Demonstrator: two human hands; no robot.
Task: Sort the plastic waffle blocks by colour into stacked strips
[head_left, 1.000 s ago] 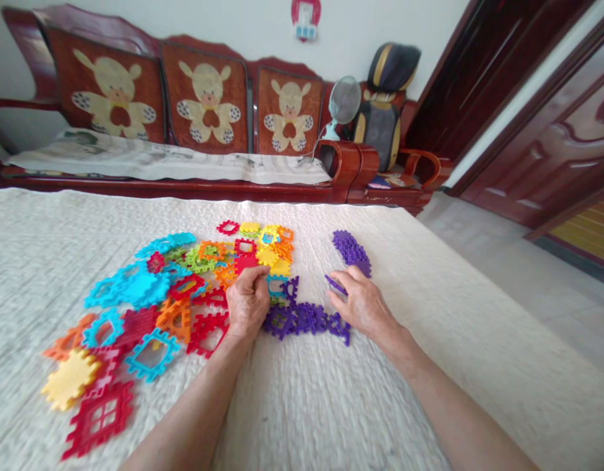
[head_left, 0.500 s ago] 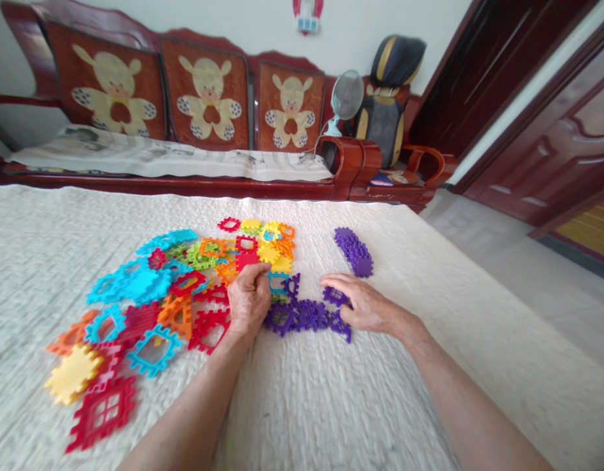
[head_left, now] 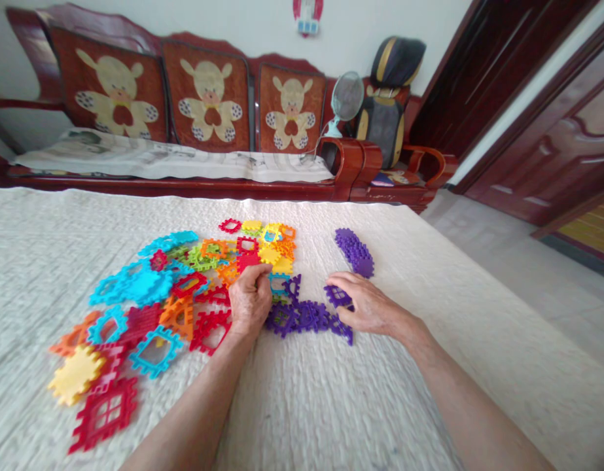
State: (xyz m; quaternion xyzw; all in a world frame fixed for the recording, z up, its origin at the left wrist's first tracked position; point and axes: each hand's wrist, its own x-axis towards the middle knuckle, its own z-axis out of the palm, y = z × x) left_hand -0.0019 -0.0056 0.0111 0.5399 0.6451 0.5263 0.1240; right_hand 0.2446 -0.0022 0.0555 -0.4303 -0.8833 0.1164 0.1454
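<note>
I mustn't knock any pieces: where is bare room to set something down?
Bare cloth lies between the forearms, nearer than the purple row, and between the purple stack and the cloth's right edge. It is crowded left of the left hand, where multicoloured pieces overlap.

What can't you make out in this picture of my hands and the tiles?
- Head view: anything inside the left hand, hidden by its curled fingers.
- Head view: part of the purple window tile, behind the right hand.
- Head view: lower tiles in the purple stack, covered by upper ones.
- Head view: the top of the pink wall fixture, cut off by the frame.
</note>
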